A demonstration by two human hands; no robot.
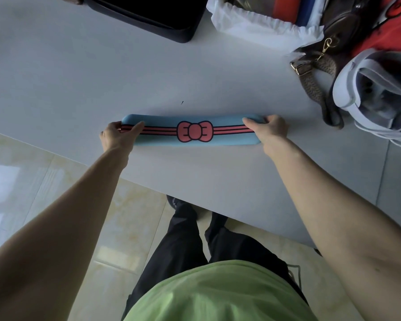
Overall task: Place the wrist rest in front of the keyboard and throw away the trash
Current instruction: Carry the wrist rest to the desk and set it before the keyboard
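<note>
A long blue wrist rest (171, 139) with pink stripes and a pink bow lies flat on the white table (79, 84), parallel to its front edge. My left hand (118, 135) grips its left end, thumb on top. My right hand (270, 132) grips its right end the same way. No keyboard shows in this view. A crumpled white plastic bag (259, 24) sits at the back right of the table.
A dark flat case (153, 17) lies at the table's far edge. A brown bag with a strap (315, 77) and a white shoe (380, 93) crowd the right side. Tiled floor (56, 181) lies below the table's front edge.
</note>
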